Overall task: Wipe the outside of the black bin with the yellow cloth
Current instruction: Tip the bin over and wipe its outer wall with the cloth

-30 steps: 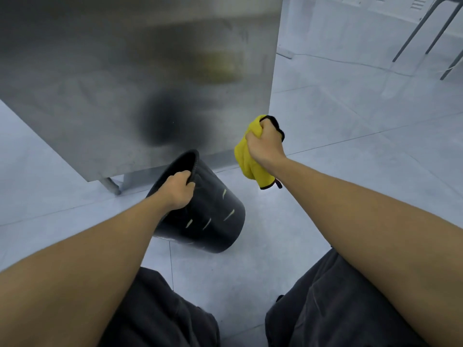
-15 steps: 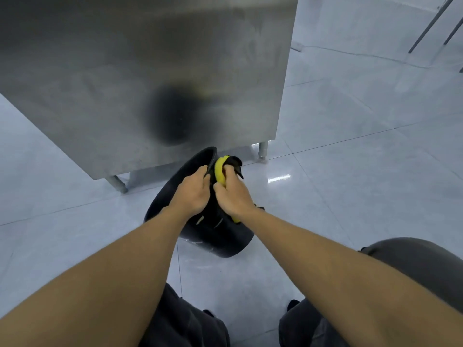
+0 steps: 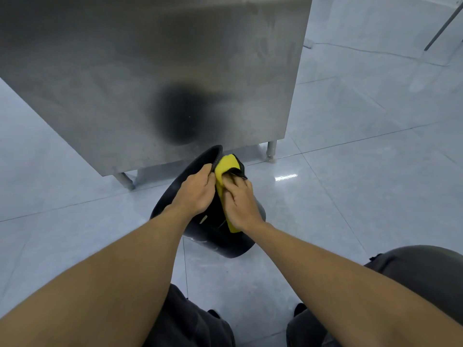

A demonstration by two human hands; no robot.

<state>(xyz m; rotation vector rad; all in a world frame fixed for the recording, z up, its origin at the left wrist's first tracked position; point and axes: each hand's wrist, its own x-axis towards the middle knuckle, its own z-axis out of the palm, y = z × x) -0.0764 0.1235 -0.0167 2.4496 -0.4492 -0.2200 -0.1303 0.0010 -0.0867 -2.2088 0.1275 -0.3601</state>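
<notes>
The black bin (image 3: 225, 242) is tilted on the pale tiled floor, its mouth turned away from me toward the steel cabinet. My left hand (image 3: 196, 190) grips the bin's rim (image 3: 216, 152) near the top. My right hand (image 3: 239, 204) presses the yellow cloth (image 3: 225, 165) against the bin's outer wall just below the rim. The cloth has a black edge, and a strip of it shows below my palm. Much of the bin's side is hidden behind both hands.
A large stainless steel cabinet (image 3: 150, 71) on short legs (image 3: 271, 151) stands right behind the bin. Tiled floor (image 3: 363, 184) stretches to the right. A metal furniture leg (image 3: 443, 25) shows at the top right. My knees in dark trousers (image 3: 426, 266) are at the bottom.
My right hand brought the cloth down from the air onto the bin's wall beside my left hand, then slid it slightly along the wall. The left hand kept its hold on the rim.
</notes>
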